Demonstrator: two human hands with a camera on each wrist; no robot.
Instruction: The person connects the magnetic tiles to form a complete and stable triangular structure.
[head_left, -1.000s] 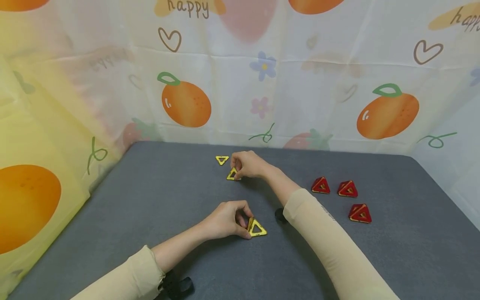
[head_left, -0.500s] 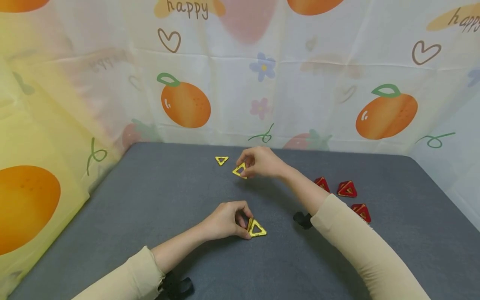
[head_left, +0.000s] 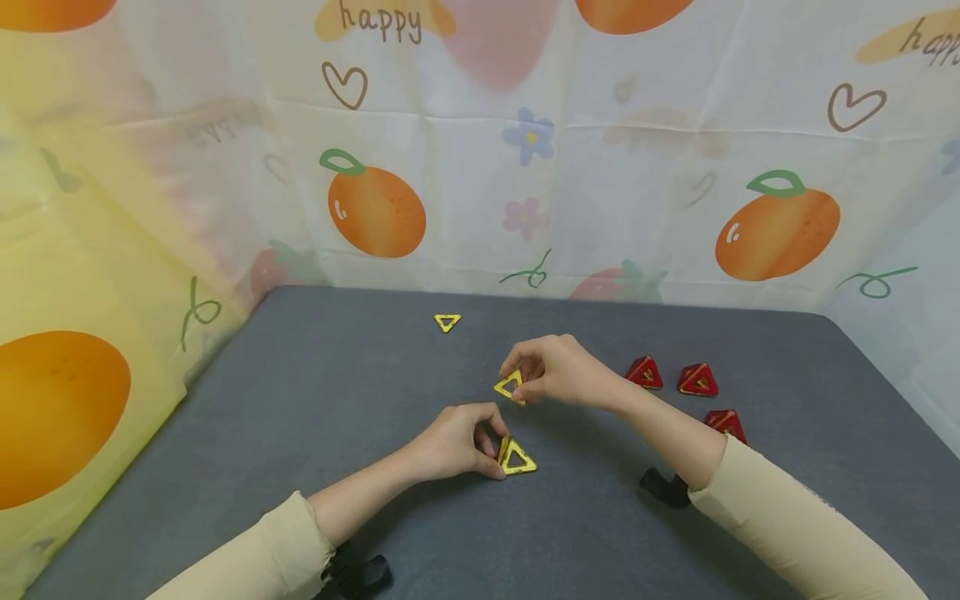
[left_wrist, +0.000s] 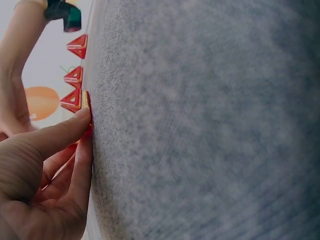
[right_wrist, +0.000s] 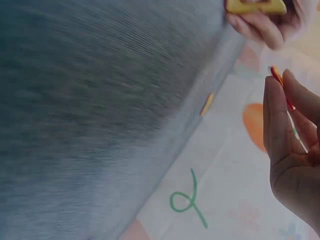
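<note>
Low on the table, my left hand (head_left: 453, 442) holds yellow triangular magnetic tiles (head_left: 520, 470) by their left side. One tile faces the head camera and a second edge shows behind it. Farther back, my right hand (head_left: 564, 372) pinches another yellow triangular tile (head_left: 505, 380) between thumb and fingers, above the table. Seen edge-on in the right wrist view, that tile (right_wrist: 276, 74) sticks out past the fingertips. In the left wrist view, a thin tile edge (left_wrist: 86, 98) shows at the left thumb tip. A loose yellow triangular tile (head_left: 447, 317) lies flat near the back.
Three red pyramids built of triangular tiles stand to the right: one (head_left: 645, 372) partly behind the right hand's arm, a second (head_left: 698, 380) beside it, a third (head_left: 725, 422) partly covered by the forearm. A printed curtain (head_left: 465, 167) hangs behind the dark grey table (head_left: 300, 375).
My right hand has lifted its yellow tile off the table's back area and brought it nearer and rightward, toward the left hand. The left hand has stayed in place with its tiles.
</note>
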